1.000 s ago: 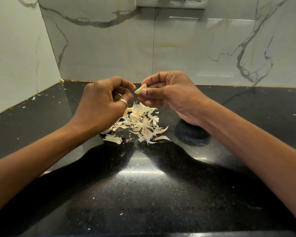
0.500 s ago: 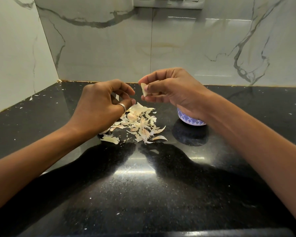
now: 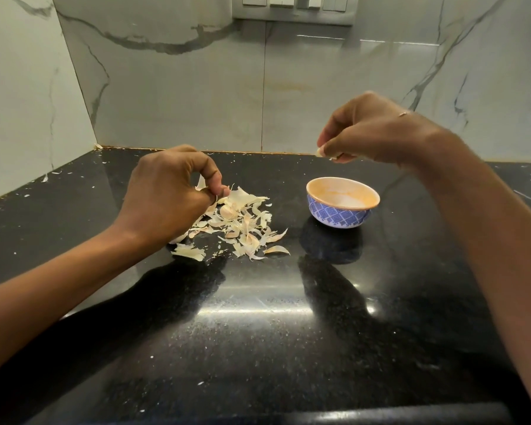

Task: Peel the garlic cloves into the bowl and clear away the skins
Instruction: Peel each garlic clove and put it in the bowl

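Observation:
A pile of pale garlic skins [image 3: 239, 223] lies on the black counter, left of centre. My left hand [image 3: 169, 194] hovers over the pile's left side, with a strip of skin [image 3: 201, 183] pinched between thumb and fingers. A small bowl [image 3: 342, 201], blue-patterned outside and orange-rimmed inside, stands to the right of the pile; I see no cloves in the part of its inside that shows. My right hand [image 3: 377, 131] is held above and slightly behind the bowl, its fingertips closed on a pale garlic clove [image 3: 319, 153].
The glossy black counter [image 3: 258, 332] is dotted with small skin flakes, mostly at the back left. Marble-look wall tiles close off the back and left. A switch and socket panel [image 3: 295, 7] sits high on the back wall.
My right hand has carried the clove rightward and away from my left hand, to above the bowl, which is now uncovered. My left hand has stayed at the skin pile.

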The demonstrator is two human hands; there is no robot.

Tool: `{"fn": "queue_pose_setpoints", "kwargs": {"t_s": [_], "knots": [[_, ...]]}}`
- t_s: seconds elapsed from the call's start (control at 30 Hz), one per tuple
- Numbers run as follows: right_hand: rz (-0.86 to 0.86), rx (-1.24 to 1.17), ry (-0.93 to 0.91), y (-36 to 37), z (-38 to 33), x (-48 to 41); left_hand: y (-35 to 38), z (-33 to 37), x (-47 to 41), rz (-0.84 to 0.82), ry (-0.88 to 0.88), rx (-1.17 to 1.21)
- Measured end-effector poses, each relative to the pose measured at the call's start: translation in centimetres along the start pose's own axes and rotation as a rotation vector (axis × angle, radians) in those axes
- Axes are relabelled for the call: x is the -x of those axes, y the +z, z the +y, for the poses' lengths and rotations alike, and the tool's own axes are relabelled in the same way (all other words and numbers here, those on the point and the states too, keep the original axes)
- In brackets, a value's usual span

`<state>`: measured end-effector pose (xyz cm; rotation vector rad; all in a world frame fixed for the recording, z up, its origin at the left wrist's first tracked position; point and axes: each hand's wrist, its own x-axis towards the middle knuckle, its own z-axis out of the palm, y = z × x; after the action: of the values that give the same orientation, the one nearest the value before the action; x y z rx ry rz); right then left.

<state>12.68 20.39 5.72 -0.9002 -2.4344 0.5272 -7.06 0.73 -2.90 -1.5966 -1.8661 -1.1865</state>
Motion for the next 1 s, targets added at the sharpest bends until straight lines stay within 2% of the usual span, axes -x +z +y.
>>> {"fn": "queue_pose_setpoints", "kwargs": {"t_s": [0.2, 0.33, 0.47, 0.57, 0.67, 0.83, 1.0], "knots": [[-0.207, 0.285, 0.065, -0.6, 0.8, 0.5, -0.1, -0.3, 0.0, -0.026, -0.026, -0.027], [-0.323, 0.376, 0.079, -0.1, 0.5, 0.7, -0.1, -0.1, -0.1, -0.017, -0.034, -0.019], [-0.339, 0.392, 0.077, -0.1, 0.3, 0.6, -0.2, -0.5, -0.3, -0.005, -0.024, -0.017], [-0.283, 0.383, 0.034, 0.1, 0.2, 0.7, -0.2, -0.6, -0.4, 0.009, -0.019, -0.017], [-0.19, 0.235, -0.088, 0.6, -0.3, 0.7, 0.0, -0.2, -0.3, 0.008, -0.037, 0.008], [-0.269, -0.366, -0.233, 4.2, -3.1, 2.0, 0.2, 0.5, -0.1, -0.017, -0.117, 0.093], [-0.251, -0.571, -0.258, 7.4, -4.2, 2.7, 0.0, 0.5, -0.3, -0.034, -0.176, 0.171]]}}
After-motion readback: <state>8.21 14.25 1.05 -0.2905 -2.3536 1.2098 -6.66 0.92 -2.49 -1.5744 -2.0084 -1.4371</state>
